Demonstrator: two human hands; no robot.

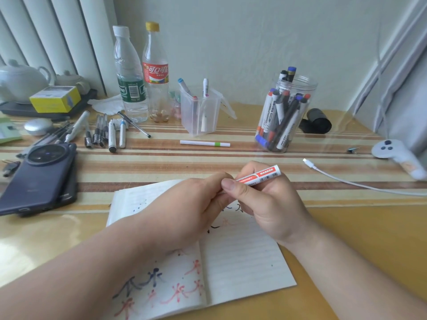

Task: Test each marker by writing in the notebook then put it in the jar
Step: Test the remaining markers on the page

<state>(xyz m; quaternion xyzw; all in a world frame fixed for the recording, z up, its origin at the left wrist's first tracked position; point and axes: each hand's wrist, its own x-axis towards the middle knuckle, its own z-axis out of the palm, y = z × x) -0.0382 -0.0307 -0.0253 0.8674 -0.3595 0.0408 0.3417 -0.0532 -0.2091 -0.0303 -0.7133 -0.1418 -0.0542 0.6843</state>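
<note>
Red-and-white marker held in both hands just over the notebook, its near end hidden.

Red band, white barrel, "MARKER" printed along it: the marker (261,176) hangs above the notebook's (242,262) top edge, its tail slanting up toward the jar (286,116), which stands well beyond the notebook and to its right. The right hand (272,204) wraps the barrel, thumb pressed flat on it. The left hand (184,204) curls tight round the near end, so I cannot tell whether the cap is on or off. From the grip it looks like a cap coming off or going on. To do it cleanly, steady the barrel in the right hand, move the cap straight along the marker's length, and hold the tip clear of the page with its red and blue test strokes.
</note>
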